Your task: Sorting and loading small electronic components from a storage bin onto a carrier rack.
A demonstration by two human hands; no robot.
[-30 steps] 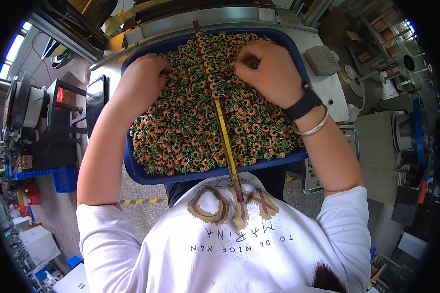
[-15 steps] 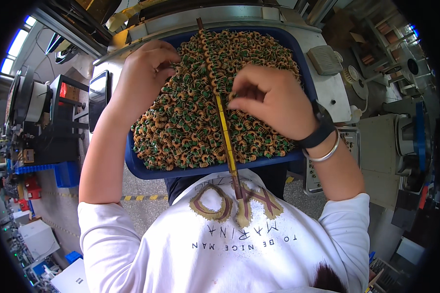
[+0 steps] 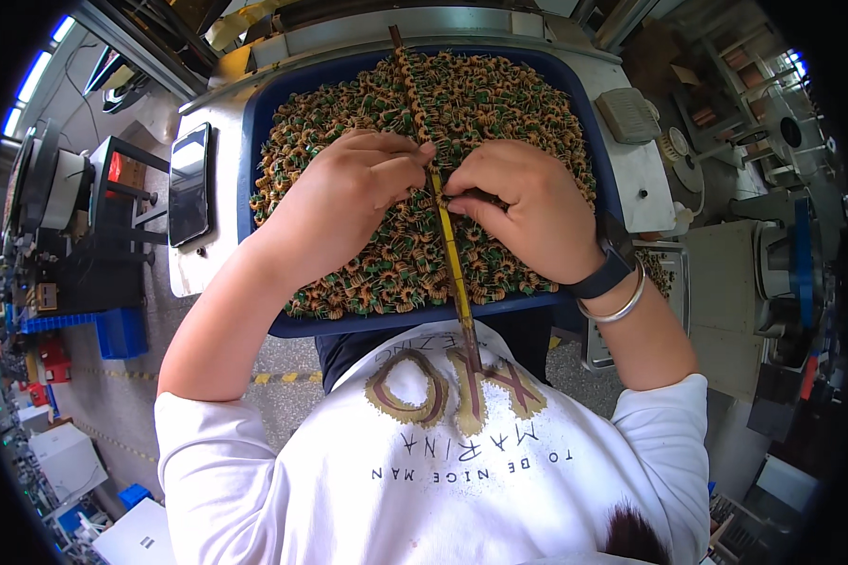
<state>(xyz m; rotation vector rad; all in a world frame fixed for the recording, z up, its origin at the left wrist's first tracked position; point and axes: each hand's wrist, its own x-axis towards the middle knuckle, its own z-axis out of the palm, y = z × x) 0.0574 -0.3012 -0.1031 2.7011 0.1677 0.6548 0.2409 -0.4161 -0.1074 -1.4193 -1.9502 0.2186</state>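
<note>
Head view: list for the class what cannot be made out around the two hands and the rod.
- Head view: the left hand and right hand cover their own fingertips' grip on the rod.
- Rod's near end: hidden against the white shirt.
- Blue tray floor: buried under coil rings.
- Single rings' windings: too small.

Two hands at twelve o'clock: left hand (image 3: 349, 202), right hand (image 3: 528, 212); one blue tray (image 3: 254, 122); one rod (image 3: 457, 273); countless coils (image 3: 499, 104); one phone (image 3: 188, 184).

floor (image 3: 283, 372): grey concrete, yellow-black striped tape below the grip | light: bright windows (image 3: 28, 80) far upper left | furniture: blue bins (image 3: 113, 331) lower left; grey machinery (image 3: 782, 273) right
</note>
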